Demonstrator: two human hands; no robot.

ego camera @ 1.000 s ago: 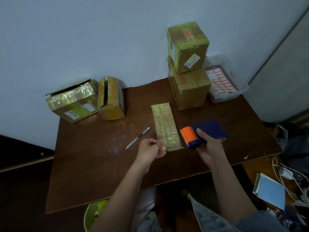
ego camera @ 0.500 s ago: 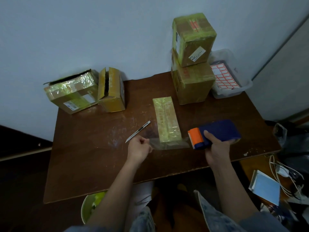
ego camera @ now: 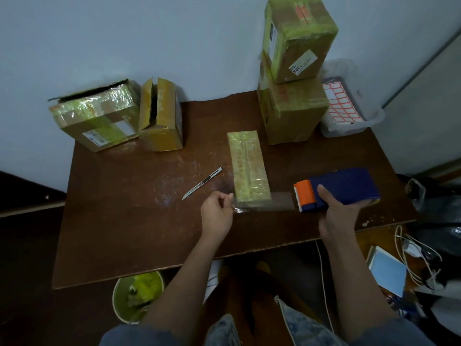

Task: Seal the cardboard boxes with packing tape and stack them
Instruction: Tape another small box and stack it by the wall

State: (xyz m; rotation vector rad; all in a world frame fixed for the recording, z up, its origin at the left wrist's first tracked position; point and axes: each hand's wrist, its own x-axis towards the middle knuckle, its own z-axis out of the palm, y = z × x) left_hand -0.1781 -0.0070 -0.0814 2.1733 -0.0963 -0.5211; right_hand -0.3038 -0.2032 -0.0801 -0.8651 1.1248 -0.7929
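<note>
Looked down on a brown tabletop (ego camera: 124, 221) pushed against a pale blue wall (ego camera: 124, 33). Saw two taped boxes stacked at the back right, the top box (ego camera: 299, 38) sitting on the bottom box (ego camera: 291, 111). Saw a clear bin (ego camera: 354, 126) just beside that stack, with a sheet of red-edged labels (ego camera: 340, 103) in it. Saw two more boxes at the back left, touching each other: a wide open box (ego camera: 97, 116) hanging over the table edge and a narrow open box (ego camera: 162, 116) with its flaps apart. Found a long flat box (ego camera: 249, 166) in the middle, wrapped in shiny tape. Found a small knife (ego camera: 202, 183) lying near it on the left. Noticed a green bucket (ego camera: 137, 298) on the floor under the near edge, and white cords (ego camera: 409, 248) and a blue pad (ego camera: 388, 270) on the right. Held the left hand (ego camera: 217, 213) low over the tabletop, fingers (ego camera: 228, 199) curled, pinching the loose end of clear tape (ego camera: 269, 202). Stretched that tape flat across the near end of the long flat box. Wrapped the right hand (ego camera: 336, 213) around a blue and orange tape dispenser (ego camera: 334, 189), thumb on top.
</note>
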